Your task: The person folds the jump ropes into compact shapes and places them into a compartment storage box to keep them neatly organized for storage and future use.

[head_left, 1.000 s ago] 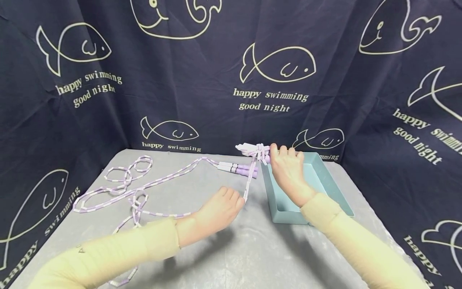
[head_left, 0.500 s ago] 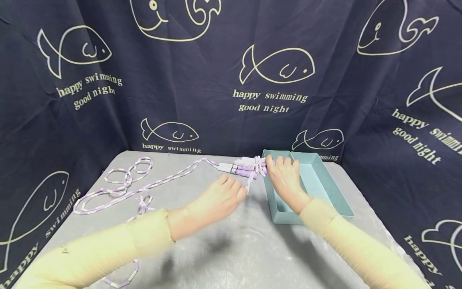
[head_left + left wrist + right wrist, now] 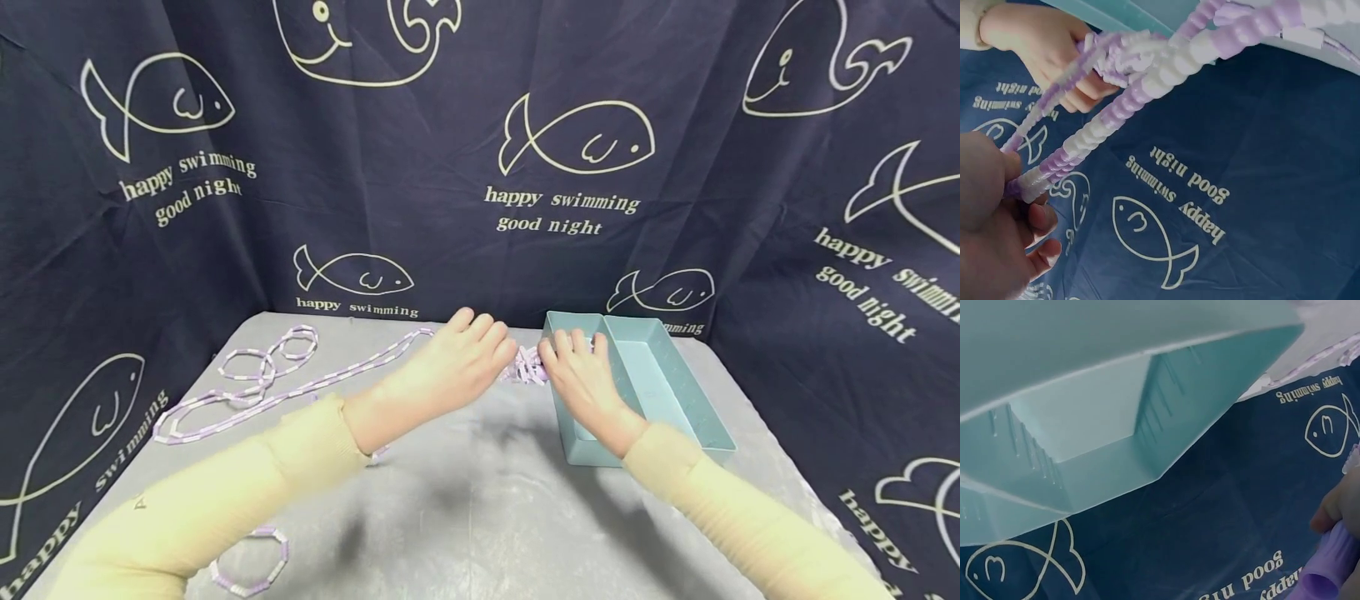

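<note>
In the head view my left hand (image 3: 465, 362) is at the middle, over the table. The left wrist view shows its thumb and fingers pinching a purple-and-white beaded jump rope (image 3: 1100, 125). My right hand (image 3: 587, 379) is by the left wall of the blue tray. It grips the jump rope's purple handle (image 3: 1332, 565), whose open end shows in the right wrist view. Turns of beaded rope (image 3: 527, 367) are wound in a bundle beside the right fingers. A loose loop (image 3: 251, 567) of beaded rope lies at the front left, partly hidden by the left sleeve.
The blue tray (image 3: 723, 450) has two compartments and stands at the right. A second beaded jump rope (image 3: 300, 387) lies across the left of the table, its handles hidden behind my left hand. Dark fish-print cloth (image 3: 420, 192) hangs around the table's back and sides.
My left hand has risen and moved away from me, up beside the bundle, drawing rope along. The bundle in my right hand has come lower and nearer. The second jump rope lies still.
</note>
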A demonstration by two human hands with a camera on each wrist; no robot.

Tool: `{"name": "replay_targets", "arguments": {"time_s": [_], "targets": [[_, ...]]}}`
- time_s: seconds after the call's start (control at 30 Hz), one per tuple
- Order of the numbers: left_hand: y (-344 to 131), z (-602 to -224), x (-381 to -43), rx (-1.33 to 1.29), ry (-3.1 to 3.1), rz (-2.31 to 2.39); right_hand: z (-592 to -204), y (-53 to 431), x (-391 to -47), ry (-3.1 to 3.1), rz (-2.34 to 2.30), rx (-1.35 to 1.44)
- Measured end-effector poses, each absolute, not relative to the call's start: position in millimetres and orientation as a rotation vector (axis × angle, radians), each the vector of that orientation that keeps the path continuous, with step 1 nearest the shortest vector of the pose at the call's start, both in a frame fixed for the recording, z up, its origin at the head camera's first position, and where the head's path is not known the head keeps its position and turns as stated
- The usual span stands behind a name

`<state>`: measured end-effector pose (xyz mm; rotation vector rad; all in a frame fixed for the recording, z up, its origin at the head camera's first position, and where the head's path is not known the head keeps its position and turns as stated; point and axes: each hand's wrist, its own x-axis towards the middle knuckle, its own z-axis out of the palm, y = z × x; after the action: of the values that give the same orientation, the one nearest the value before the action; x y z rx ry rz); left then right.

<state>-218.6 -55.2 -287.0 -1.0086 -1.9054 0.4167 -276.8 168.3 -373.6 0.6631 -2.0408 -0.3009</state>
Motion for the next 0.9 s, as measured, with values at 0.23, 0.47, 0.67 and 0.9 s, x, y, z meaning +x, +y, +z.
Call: {"name": "replay_targets", "arguments": {"time_s": [0.23, 0.47, 0.67, 0.9], "targets": [[-58.2, -277.7, -232.4, -1.020, -1.917, 0.467, -373.2, 165.8, -269.9, -2.033, -0.345, 0.729], [-67.6, -273.2, -255.2, -1.075, -1.917, 0.468, -373.8, 159.9, -257.0, -2.039, -0.355, 0.867], [-79.0, -277.0, -276.1, -1.107, -1.956, 0.510, -376.1, 154.0, -245.8, -2.013, -0.349, 0.968], [-91.2, -289.7, -298.9, -1.140, -2.006, 0.548, -370.1, 149.1, -234.7, -2.029, -0.328, 1.037]]}}
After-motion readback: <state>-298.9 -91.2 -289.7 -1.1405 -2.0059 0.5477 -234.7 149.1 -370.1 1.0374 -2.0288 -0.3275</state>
